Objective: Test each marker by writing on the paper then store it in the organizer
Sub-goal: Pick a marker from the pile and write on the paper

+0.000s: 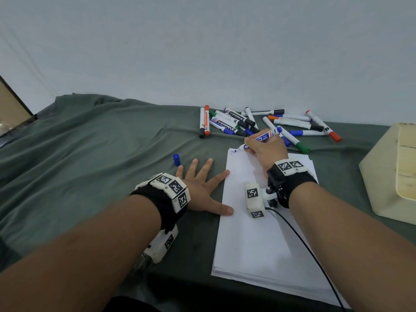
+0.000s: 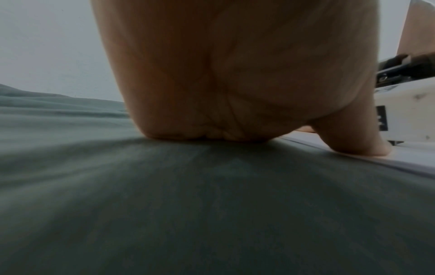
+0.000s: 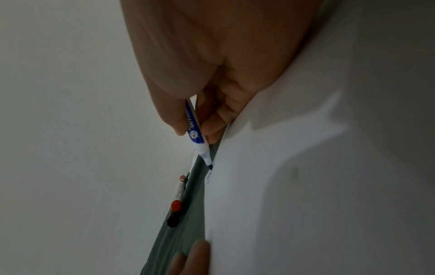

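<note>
At far corner of white paper stack (image 1: 258,233): uncapped blue whiteboard marker (image 1: 262,138), pinched in right hand (image 1: 266,152), tip seemingly touching sheet. Beside paper, left hand (image 1: 202,188) flat, fingers spread, thumb on edge. Loose blue cap (image 1: 177,159) near fingertips. Cream organizer box (image 1: 391,174) well right.

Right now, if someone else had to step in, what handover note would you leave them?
Right hand: grips the uncapped blue marker, tip at the far left corner of the paper, a small mark there.
Left hand: flat on the green cloth, fingertips on the paper's left edge.
Blue cap: on the cloth, left of the paper.
Marker pile: beyond the paper.
Organizer: far right; no marker visible in it.
Left: recap, store, test the rest.
</note>
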The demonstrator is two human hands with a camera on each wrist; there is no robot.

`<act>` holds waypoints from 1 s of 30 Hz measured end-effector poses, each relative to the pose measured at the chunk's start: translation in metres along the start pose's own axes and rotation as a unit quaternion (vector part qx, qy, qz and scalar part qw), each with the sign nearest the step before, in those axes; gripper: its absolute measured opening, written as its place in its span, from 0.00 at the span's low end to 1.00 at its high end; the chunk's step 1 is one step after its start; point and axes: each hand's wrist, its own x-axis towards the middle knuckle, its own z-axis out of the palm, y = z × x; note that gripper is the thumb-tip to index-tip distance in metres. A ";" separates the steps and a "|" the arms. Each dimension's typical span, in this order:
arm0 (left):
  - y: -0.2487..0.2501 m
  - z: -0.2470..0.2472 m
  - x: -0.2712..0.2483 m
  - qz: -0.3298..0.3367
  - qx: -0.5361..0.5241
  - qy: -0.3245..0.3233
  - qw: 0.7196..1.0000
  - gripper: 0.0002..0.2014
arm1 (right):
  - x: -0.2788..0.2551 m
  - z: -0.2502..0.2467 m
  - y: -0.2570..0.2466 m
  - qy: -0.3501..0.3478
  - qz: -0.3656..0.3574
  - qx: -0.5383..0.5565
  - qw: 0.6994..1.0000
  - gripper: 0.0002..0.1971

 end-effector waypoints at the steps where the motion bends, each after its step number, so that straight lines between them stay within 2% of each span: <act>1: 0.000 0.000 0.000 0.000 0.001 -0.001 1.000 0.56 | 0.000 0.000 0.000 -0.006 -0.002 0.002 1.000 0.06; 4: 0.000 0.000 0.000 0.000 0.000 -0.002 1.000 0.56 | 0.000 0.001 0.001 -0.014 -0.004 0.010 1.000 0.04; 10: 0.001 0.000 -0.001 0.000 0.000 0.001 1.000 0.56 | 0.004 -0.001 0.007 0.025 0.016 0.012 0.999 0.05; 21: 0.001 -0.001 -0.002 -0.002 -0.001 -0.003 1.000 0.55 | 0.000 -0.002 0.003 0.008 0.017 0.026 0.999 0.04; 26: 0.002 -0.001 -0.001 -0.002 0.000 -0.004 1.000 0.56 | -0.002 -0.004 0.002 0.035 0.019 0.032 0.999 0.03; 30: 0.001 -0.001 -0.001 -0.001 0.000 -0.003 1.000 0.55 | -0.003 -0.005 0.000 0.029 0.027 0.011 0.999 0.04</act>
